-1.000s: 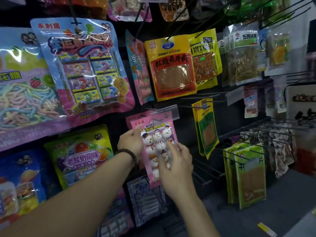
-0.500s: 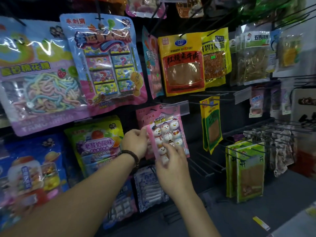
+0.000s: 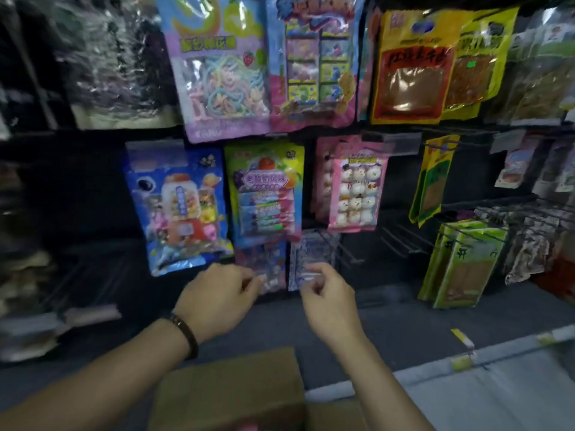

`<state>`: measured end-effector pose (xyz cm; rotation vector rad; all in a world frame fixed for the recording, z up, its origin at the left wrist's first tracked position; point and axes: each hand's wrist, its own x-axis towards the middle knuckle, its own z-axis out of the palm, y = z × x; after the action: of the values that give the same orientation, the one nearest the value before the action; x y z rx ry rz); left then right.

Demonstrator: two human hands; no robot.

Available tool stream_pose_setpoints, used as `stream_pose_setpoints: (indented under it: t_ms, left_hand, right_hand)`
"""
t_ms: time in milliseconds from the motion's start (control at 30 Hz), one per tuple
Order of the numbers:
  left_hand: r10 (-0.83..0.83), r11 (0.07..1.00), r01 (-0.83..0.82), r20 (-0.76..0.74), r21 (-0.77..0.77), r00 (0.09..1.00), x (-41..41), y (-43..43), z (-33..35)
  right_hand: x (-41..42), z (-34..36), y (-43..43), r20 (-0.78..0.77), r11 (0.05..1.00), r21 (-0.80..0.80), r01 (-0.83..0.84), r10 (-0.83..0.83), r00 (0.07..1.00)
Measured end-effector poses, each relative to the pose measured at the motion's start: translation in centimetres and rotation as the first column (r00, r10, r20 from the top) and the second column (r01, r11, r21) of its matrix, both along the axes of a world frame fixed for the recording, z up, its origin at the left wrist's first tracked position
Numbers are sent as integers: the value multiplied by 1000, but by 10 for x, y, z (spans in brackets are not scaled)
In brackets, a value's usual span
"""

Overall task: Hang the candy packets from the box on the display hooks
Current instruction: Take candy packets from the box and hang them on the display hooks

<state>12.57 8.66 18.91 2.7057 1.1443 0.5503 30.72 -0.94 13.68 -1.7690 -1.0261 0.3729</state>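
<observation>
Display wall: pink snowman pkt hangs above fingers.

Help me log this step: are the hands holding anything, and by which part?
Nothing, as far as blur allows: left hand and right hand loosely curled, empty.

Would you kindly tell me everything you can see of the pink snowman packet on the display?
The snowman packet is a flat, glossy pink plastic pouch. Its clear window shows white snowman-shaped sweets in rows of three. It hangs upright, facing outward, just below a clear tag holder, in front of more pink packets that peek out on its left. Nothing grips or touches its front. The print along its top is too blurred to read.
</observation>
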Motion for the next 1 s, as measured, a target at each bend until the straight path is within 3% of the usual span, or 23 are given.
stream_pose_setpoints:
  t_ms: [200,367,500,633,767,833,867,1000]
  left_hand:
    - [46,995,-60,-156,-84,987,-110,-8,-70]
    - [13,959,-108,-339,-261,941,-175,-9,-137]
    - [-132,906,-59,-410,-420,902,-192,-14,-163]
    - [-242,851,-10,-409,-524,880,-189,-15,-169]
    - [-353,825,-22,-545,-565,760,-188,-15,-177]
    - [-367,821,-25,-561,-571,742,-188,-13,-180]
    - [-364,827,-21,-564,-562,742,-188,-12,-180]
    - [-335,846,-33,-577,-533,745,-186,-9,-180]
  right_hand:
    - [-77,-71,11,-88,969,-196,-153,139,986]
    - [-139,-182,9,-333,902,-348,-255,135,933]
    - [-157,-277,-12,-375,769,-591,-246,9,927]
    - [-161,-330,-34,-561,673,-695,-253,-287,776]
    - [-147,-439,-28,-475,588,-790,-174,-407,780]
    - [-156,-427,-21,-540,624,-764,-163,-479,692]
    - [-171,-383,-17,-621,664,-723,-190,-505,600]
    - [-176,-370,3,-722,707,-686,-170,-636,273]
